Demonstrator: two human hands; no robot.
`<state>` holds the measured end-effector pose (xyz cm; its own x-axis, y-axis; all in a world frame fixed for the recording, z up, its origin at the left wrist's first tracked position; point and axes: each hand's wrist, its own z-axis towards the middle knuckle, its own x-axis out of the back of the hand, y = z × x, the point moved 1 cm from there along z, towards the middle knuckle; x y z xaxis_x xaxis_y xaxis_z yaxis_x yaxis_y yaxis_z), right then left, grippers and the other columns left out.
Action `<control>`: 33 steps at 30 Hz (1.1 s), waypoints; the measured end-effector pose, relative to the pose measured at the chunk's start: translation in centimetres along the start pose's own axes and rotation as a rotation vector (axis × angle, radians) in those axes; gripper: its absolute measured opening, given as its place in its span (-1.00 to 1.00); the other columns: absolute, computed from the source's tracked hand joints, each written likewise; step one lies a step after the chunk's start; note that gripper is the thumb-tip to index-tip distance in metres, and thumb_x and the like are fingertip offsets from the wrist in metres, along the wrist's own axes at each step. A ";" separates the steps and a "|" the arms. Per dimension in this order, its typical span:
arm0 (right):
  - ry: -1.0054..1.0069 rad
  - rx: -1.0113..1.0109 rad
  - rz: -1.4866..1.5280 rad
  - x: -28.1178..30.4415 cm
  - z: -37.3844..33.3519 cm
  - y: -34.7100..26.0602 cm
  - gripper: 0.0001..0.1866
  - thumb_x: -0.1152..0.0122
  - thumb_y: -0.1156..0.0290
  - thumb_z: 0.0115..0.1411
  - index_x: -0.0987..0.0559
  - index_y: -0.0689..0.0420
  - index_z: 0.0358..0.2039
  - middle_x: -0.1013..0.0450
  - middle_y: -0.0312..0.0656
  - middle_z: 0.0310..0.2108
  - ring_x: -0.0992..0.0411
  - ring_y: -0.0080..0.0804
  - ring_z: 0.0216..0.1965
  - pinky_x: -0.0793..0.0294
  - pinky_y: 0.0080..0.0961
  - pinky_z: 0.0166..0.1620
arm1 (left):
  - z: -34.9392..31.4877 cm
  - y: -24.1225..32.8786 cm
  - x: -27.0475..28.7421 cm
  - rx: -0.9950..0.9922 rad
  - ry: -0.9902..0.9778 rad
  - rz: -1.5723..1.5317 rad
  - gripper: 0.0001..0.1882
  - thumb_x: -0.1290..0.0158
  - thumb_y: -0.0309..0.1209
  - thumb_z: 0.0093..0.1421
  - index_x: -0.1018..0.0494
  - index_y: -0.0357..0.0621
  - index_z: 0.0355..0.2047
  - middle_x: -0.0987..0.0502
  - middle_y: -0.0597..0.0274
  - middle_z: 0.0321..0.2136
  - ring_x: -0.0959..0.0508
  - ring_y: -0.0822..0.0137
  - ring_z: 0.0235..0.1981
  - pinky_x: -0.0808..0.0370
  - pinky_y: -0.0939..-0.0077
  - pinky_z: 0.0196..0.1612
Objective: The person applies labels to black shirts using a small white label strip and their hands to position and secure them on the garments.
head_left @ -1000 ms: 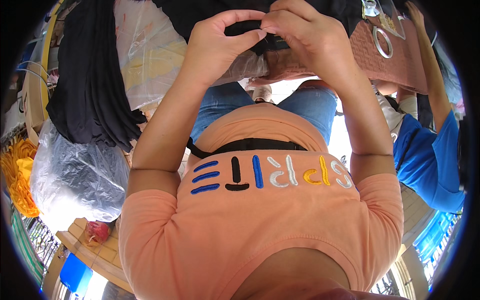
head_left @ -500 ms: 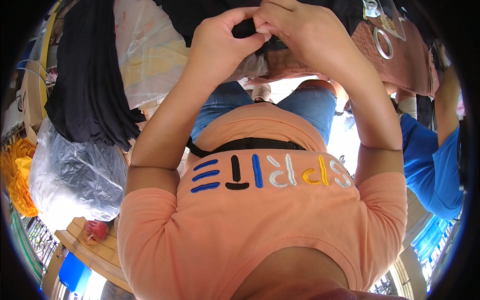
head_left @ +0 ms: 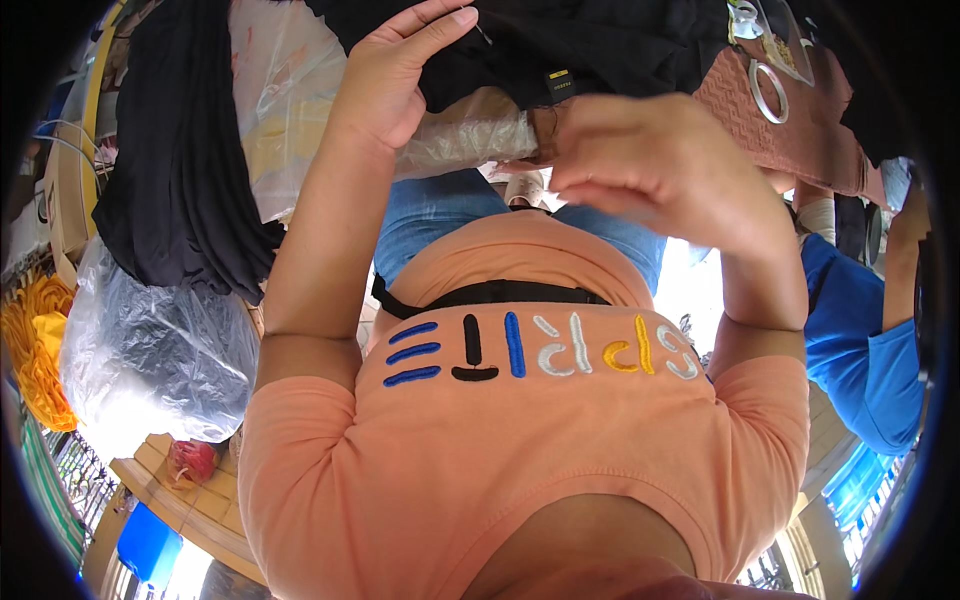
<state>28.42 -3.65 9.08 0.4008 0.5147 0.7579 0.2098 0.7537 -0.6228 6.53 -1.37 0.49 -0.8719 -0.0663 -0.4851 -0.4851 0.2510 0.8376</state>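
Observation:
My left hand (head_left: 400,70) is at the top, above the black cloth (head_left: 620,40), with thumb and fingers pinched together. A thin silvery needle-like thing (head_left: 484,36) pokes out by the thumb tip. My right hand (head_left: 655,165) is lower and apart from the left, in front of the cloth's near edge. Motion blurs it, but its fingers look bent and pressed together; whatever they hold is too small to make out. A small dark label with a yellow patch (head_left: 560,85) shows on the black cloth between the hands.
Clear plastic (head_left: 470,130) lies under the cloth's near edge. Black fabric (head_left: 175,150) hangs at left, above a plastic bag (head_left: 150,340) and yellow cloth (head_left: 35,350). A white ring (head_left: 768,92) rests on brown textured cloth (head_left: 800,140). A person in blue (head_left: 855,350) is at right.
My hands have parted from where they met over the cloth. The right has swung down toward me, the left slightly up and leftward. The label on the black cloth has come into sight.

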 end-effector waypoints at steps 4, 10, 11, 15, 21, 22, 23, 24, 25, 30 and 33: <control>-0.148 0.000 -0.149 -0.7 -0.6 -1.0 -0.83 -0.29 0.36 -0.04 -0.55 0.11 -0.42 -0.41 -0.23 -0.43 -0.47 -0.20 -0.42 -0.42 -0.33 -0.43 | 0.2 -0.4 -0.4 0.078 0.009 -0.002 -0.71 -0.14 -0.52 0.17 -0.50 -0.19 -0.06 -0.58 0.33 -0.31 -0.56 0.50 -0.30 -0.48 0.66 -0.17; 0.086 -0.244 -0.188 3.2 0.6 0.9 -0.72 -0.33 0.38 -0.01 -0.57 0.16 -0.25 -0.49 -0.13 -0.26 -0.51 -0.16 -0.36 -0.50 -0.35 -0.39 | 0.0 -0.4 -1.2 0.036 -0.032 0.062 -0.70 -0.14 -0.54 0.17 -0.49 -0.24 -0.05 -0.57 0.29 -0.27 -0.55 0.51 -0.28 -0.48 0.66 -0.16; 0.126 -0.307 -0.203 3.5 1.0 1.5 -0.75 -0.31 0.35 0.03 -0.57 0.16 -0.26 -0.50 -0.11 -0.25 -0.53 -0.14 -0.33 -0.51 -0.32 -0.36 | -0.1 -0.5 -1.4 0.063 -0.047 0.036 -0.69 -0.13 -0.54 0.18 -0.48 -0.25 -0.05 -0.57 0.29 -0.26 -0.55 0.51 -0.28 -0.48 0.66 -0.16; 0.339 -0.116 -0.290 1.0 1.7 3.5 -0.68 -0.42 0.28 -0.07 -0.56 0.19 -0.37 -0.48 -0.15 -0.37 -0.50 -0.18 -0.46 -0.49 -0.41 -0.41 | -0.3 -0.6 -2.8 0.118 -0.087 0.004 -0.68 -0.12 -0.54 0.17 -0.47 -0.27 -0.04 -0.57 0.26 -0.24 -0.54 0.49 -0.24 -0.47 0.65 -0.14; 0.440 -0.104 -0.238 -0.1 2.0 4.3 -0.74 -0.43 0.34 -0.08 -0.56 0.18 -0.41 -0.47 -0.17 -0.39 -0.49 -0.20 -0.50 -0.48 -0.42 -0.44 | -0.7 -1.2 -2.3 -0.013 -0.171 0.245 -0.61 -0.26 -0.33 0.07 -0.55 -0.15 -0.09 -0.58 0.31 -0.18 -0.52 0.42 -0.13 -0.35 0.56 0.02; 0.429 -0.172 -0.209 0.2 2.0 3.9 -0.75 -0.42 0.36 -0.06 -0.57 0.18 -0.41 -0.47 -0.17 -0.40 -0.50 -0.22 -0.49 -0.48 -0.44 -0.44 | -1.0 -1.0 -2.5 0.007 -0.178 0.237 -0.62 -0.26 -0.35 0.07 -0.54 -0.15 -0.08 -0.56 0.32 -0.15 -0.50 0.42 -0.09 -0.34 0.57 0.04; 0.417 -0.240 -0.180 0.7 2.1 3.3 -0.77 -0.42 0.38 -0.05 -0.57 0.19 -0.40 -0.47 -0.17 -0.41 -0.50 -0.24 -0.49 -0.48 -0.46 -0.43 | -0.9 -1.0 -2.5 -0.011 -0.183 0.231 -0.62 -0.26 -0.35 0.07 -0.54 -0.16 -0.08 -0.57 0.32 -0.16 -0.51 0.44 -0.11 -0.35 0.58 0.03; 0.405 -0.305 -0.150 1.0 2.1 2.8 -0.78 -0.41 0.40 -0.03 -0.58 0.19 -0.40 -0.47 -0.17 -0.41 -0.50 -0.27 -0.48 -0.48 -0.48 -0.43 | -1.0 -1.1 -2.6 -0.032 -0.187 0.226 -0.63 -0.26 -0.36 0.08 -0.54 -0.17 -0.09 -0.57 0.31 -0.17 -0.51 0.46 -0.12 -0.36 0.59 0.01; 0.440 -0.278 -0.085 1.0 2.0 3.2 -0.80 -0.40 0.42 -0.01 -0.58 0.19 -0.39 -0.47 -0.17 -0.42 -0.50 -0.31 -0.48 -0.47 -0.51 -0.42 | -1.0 -1.0 -2.7 -0.053 -0.190 0.221 -0.63 -0.26 -0.36 0.08 -0.55 -0.17 -0.09 -0.58 0.31 -0.18 -0.52 0.47 -0.13 -0.38 0.59 0.00; 0.468 -0.299 0.234 0.3 1.7 4.3 -0.87 -0.32 0.51 0.08 -0.60 0.21 -0.33 -0.48 -0.22 -0.41 -0.48 -0.49 -0.42 -0.44 -0.61 -0.35 | -1.9 -0.5 -4.0 -0.247 -0.127 0.579 -0.60 -0.25 -0.45 0.07 -0.51 -0.18 -0.05 -0.57 0.32 -0.16 -0.51 0.53 -0.13 -0.39 0.63 0.00; 0.457 -0.354 0.343 -0.1 1.8 4.6 -0.92 -0.28 0.55 0.10 -0.60 0.21 -0.35 -0.47 -0.24 -0.39 -0.47 -0.52 -0.40 -0.42 -0.63 -0.33 | -1.8 -0.8 -4.0 -0.380 -0.102 0.658 -0.61 -0.25 -0.39 0.05 -0.53 -0.16 -0.08 -0.60 0.31 -0.20 -0.53 0.54 -0.19 -0.42 0.63 -0.05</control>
<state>27.75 0.51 6.52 0.8181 0.4174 0.3956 0.2519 0.3583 -0.8990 10.25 -3.01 2.24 -0.9875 0.0762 0.1377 0.1258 -0.1428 0.9817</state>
